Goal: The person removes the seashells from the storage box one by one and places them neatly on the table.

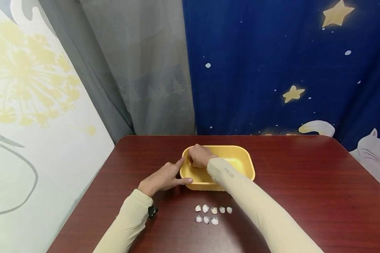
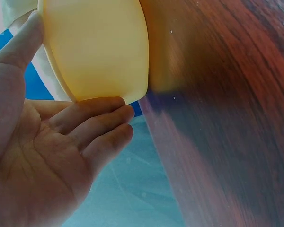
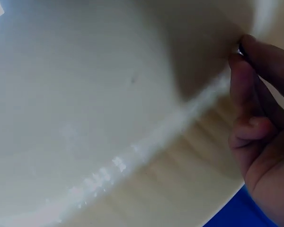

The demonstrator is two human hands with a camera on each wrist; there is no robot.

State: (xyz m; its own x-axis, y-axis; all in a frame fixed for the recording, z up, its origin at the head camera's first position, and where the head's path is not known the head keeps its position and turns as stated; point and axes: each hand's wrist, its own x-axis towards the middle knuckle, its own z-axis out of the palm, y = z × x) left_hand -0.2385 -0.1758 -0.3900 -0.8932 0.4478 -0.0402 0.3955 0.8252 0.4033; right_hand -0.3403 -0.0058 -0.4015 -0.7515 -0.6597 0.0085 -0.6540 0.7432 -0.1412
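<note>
A yellow plastic basin (image 1: 237,151) stands on the dark red table. My left hand (image 1: 164,177) rests at its left end, thumb on the near rim and index finger at the left rim. In the left wrist view, the left hand's fingers (image 2: 104,125) lie nearly straight against the basin's outer wall (image 2: 97,47). My right hand (image 1: 201,156) reaches down inside, near the left wall. Between its thumb and forefinger it pinches a small dark-and-white thing (image 3: 240,48), mostly hidden by the fingertips. Several small white shells (image 1: 214,210) lie in two rows in front of the basin.
The table (image 1: 304,175) extends to both sides of the basin. Grey and blue curtains (image 1: 256,70) hang behind its far edge, and a white patterned wall (image 1: 35,105) stands to the left. My right forearm (image 1: 256,200) crosses over the basin's near rim.
</note>
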